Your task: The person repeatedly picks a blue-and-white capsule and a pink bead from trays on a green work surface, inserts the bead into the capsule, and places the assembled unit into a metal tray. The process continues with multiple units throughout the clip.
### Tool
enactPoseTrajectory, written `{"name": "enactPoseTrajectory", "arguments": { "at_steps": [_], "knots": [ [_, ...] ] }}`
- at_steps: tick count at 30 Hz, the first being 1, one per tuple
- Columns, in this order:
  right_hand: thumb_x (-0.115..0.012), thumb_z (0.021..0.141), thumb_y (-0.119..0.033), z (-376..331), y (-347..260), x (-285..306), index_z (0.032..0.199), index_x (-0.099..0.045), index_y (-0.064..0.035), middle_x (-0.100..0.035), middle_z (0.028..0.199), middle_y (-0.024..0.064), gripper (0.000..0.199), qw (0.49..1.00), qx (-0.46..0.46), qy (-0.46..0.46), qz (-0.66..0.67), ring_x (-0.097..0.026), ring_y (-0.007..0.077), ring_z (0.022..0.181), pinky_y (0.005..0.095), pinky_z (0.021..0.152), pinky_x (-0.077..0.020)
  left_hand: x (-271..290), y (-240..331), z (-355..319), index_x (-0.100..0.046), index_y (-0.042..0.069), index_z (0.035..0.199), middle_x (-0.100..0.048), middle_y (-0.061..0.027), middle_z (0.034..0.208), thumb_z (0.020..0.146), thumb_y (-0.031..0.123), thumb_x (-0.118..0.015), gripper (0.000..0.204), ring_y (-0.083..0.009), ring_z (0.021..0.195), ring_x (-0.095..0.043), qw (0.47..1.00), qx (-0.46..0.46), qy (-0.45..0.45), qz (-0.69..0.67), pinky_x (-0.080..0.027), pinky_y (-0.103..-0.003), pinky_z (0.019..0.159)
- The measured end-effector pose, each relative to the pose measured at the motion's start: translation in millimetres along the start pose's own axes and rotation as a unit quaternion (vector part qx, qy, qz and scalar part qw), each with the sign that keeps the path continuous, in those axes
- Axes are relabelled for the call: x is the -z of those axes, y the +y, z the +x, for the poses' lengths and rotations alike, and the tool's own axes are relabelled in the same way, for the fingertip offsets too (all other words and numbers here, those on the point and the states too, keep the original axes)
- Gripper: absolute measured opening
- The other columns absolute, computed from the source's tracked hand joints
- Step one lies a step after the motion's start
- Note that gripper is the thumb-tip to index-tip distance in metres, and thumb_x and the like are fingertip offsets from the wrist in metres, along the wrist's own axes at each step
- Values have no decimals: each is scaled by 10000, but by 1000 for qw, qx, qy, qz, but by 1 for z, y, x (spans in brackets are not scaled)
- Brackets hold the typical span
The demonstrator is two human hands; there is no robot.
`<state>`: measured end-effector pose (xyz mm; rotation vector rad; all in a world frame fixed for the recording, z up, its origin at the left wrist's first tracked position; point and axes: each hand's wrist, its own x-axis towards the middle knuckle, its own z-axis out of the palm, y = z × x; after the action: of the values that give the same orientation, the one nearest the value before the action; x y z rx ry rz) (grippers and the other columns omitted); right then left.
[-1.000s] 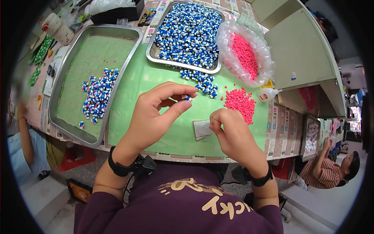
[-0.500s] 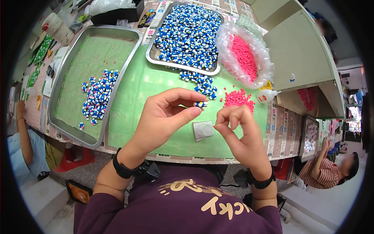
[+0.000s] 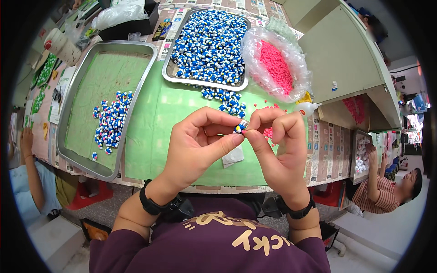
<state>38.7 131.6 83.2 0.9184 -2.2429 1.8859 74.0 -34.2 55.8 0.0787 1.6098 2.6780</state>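
Note:
My left hand (image 3: pixel 193 146) pinches a small blue-and-white figure piece (image 3: pixel 238 128) with a dab of yellow between thumb and forefinger. My right hand (image 3: pixel 283 152) meets it from the right, thumb and forefinger pressed together at the piece's edge. Whatever those right fingertips hold is too small or hidden to make out. Beneath the hands, a small white pad (image 3: pixel 233 157) lies on the green mat (image 3: pixel 182 102), partly covered. A heap of small pink bits (image 3: pixel 268 132) sits behind my right hand, mostly hidden by it. Loose blue-and-white pieces (image 3: pixel 232 107) lie just beyond my fingers.
A metal tray (image 3: pixel 205 83) heaped with blue-and-white pieces stands at the back. On the left, another tray (image 3: pixel 119 157) holds pieces with pink on them. A plastic bag (image 3: pixel 298 75) of pink bits and a white squeeze bottle (image 3: pixel 306 108) are at right. People work on both sides.
My right hand has moved left and up from above the white pad to the piece in my left hand. The fingertips of both hands now come together there. The whole view has shifted slightly.

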Motion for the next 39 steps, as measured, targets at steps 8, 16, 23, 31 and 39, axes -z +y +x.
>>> {"name": "enactPoseTrajectory", "arguments": {
  "at_steps": [8, 16, 23, 31, 39],
  "knots": [
    [-684, 819, 59, -5, 2, -3, 871, -408, -72, -538, 893, 101, 310, 993, 37, 23, -111, -512, 198, 778, 300, 726, -406, -5, -6, -3, -671, -33, 984, -657, -100, 1001, 810, -75, -709, 183, -150, 919, -663, 982, -138, 24, 128, -574, -256, 780],
    [-734, 782, 47, -6, 11, 19, 875, -388, -85, -460, 887, 48, 381, 998, -65, 8, 25, -465, 143, 827, 293, 766, -414, 17, 6, -4, -666, -15, 941, -658, -117, 955, 785, -112, -699, 187, -147, 850, -659, 948, -201, 3, 247, -567, -239, 714],
    [-650, 827, 43, -17, 54, 61, 853, -483, -6, -559, 769, 63, 176, 976, -110, -8, -189, -554, 166, 716, 292, 718, -471, 102, 37, -14, -641, -11, 918, -626, -57, 954, 824, -84, -655, 120, -97, 789, -613, 844, -243, 245, 411, -537, -210, 691],
    [-579, 752, 56, -16, 84, 45, 821, -484, -28, -568, 744, 125, 144, 937, -55, -116, -324, -570, 338, 751, 433, 658, -423, 149, 69, -32, -665, 21, 1022, -630, -27, 858, 837, 50, -680, 187, -77, 651, -545, 680, -24, 308, 665, -460, -233, 594],
    [-555, 795, -24, -15, 97, 35, 818, -498, -71, -586, 743, 105, 78, 895, -48, -142, -419, -574, 316, 759, 436, 670, -384, 67, 31, 14, -659, 22, 985, -642, -64, 946, 844, 72, -680, 152, -126, 699, -595, 833, -68, 79, 543, -485, -256, 587]
  ]
}}
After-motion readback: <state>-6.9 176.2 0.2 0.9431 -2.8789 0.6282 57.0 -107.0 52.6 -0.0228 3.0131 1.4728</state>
